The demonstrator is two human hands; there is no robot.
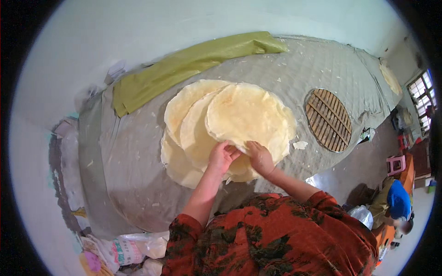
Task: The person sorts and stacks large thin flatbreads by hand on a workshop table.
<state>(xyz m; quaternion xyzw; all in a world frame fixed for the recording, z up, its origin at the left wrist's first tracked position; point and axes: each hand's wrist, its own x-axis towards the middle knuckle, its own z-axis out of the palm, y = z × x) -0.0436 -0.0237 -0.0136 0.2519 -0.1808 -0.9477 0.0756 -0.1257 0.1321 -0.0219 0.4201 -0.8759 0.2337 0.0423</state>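
Observation:
Large, thin, pale-yellow round flatbreads lie in overlapping piles on the grey cloth, fanned out in front of me. At the near edge of the top flatbread (251, 110), my left hand (223, 157) is turned palm up, with its thumb and fingers at the rim. My right hand (260, 158) grips the same rim just to the right, its fingers closed on the edge. Both hands are close together, and the edge between them is slightly lifted. Other flatbreads (177, 112) show underneath and to the left, some with ragged edges.
A round slatted wooden board (328, 119) lies to the right on the grey cloth (138, 184). Folded olive-green sheeting (193, 64) runs along the wall. Broken flakes (300, 145) are scattered about. Plastic bags (147, 244) sit at lower left; another person (396, 202) is at far right, near a pink stool (396, 164).

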